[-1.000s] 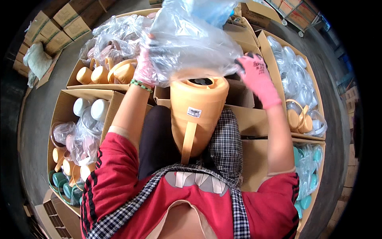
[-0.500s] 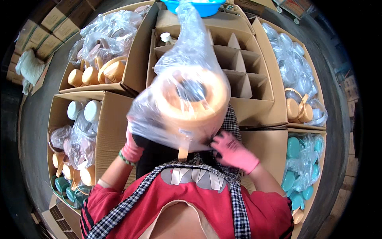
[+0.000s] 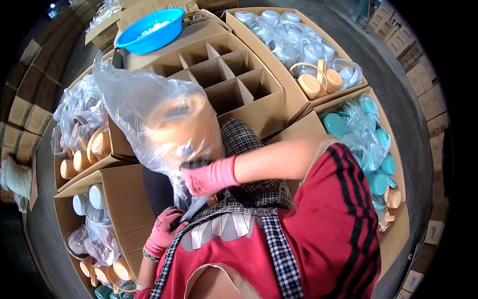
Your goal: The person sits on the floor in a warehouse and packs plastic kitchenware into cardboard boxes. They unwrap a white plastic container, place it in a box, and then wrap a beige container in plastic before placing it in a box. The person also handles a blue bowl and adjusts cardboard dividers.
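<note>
Our right hand (image 3: 206,178), gloved in pink, is closed into a fist around the gathered folds of a clear plastic bag (image 3: 122,89); our left hand (image 3: 167,229) is half curled beside the lower end of this bag, and we cannot tell whether it grips the edge. Inside the bag is an orange jug (image 3: 181,129), which is at the near left side of the divided carton (image 3: 251,119), outside its cells. By our judgement the bagging is mostly done, because the bag already goes around the visible body; what is left is the loose plastic at both ends. The bag is thin, shiny and wrinkled (it makes the jug look cloudy), while the jug seems smooth and hard, wide and rounded. The carton is of brown board, with flat dividers crossing into square cells. Beyond it, to the left, stands a round blue basin (image 3: 159,42); to the right of it lie rounded teal cups (image 3: 334,124).
</note>
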`<state>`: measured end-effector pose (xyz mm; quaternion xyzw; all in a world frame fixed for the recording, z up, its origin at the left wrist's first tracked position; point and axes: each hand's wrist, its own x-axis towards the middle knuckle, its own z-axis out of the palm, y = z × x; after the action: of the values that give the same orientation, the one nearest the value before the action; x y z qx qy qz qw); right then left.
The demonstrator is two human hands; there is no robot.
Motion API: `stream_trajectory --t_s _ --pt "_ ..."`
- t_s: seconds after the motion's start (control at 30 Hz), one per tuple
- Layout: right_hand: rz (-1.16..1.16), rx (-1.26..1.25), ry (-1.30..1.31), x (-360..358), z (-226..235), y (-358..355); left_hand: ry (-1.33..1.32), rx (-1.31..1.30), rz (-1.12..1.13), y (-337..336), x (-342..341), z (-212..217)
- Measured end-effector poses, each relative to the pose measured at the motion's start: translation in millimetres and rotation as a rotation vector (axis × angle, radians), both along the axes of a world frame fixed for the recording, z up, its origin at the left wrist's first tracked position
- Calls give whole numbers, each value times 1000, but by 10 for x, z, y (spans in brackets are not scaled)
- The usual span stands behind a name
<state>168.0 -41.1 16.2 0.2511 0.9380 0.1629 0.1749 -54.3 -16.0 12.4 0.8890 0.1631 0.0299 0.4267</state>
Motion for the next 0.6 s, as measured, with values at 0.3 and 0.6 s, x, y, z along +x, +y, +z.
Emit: stream_trajectory --t_s 0.3,0.6 --pt "-257 283 669 719 1258 218 -379 246 323 157 165 377" --pt "-327 37 1269 629 1172 211 -312 -56 394 128 157 1147"
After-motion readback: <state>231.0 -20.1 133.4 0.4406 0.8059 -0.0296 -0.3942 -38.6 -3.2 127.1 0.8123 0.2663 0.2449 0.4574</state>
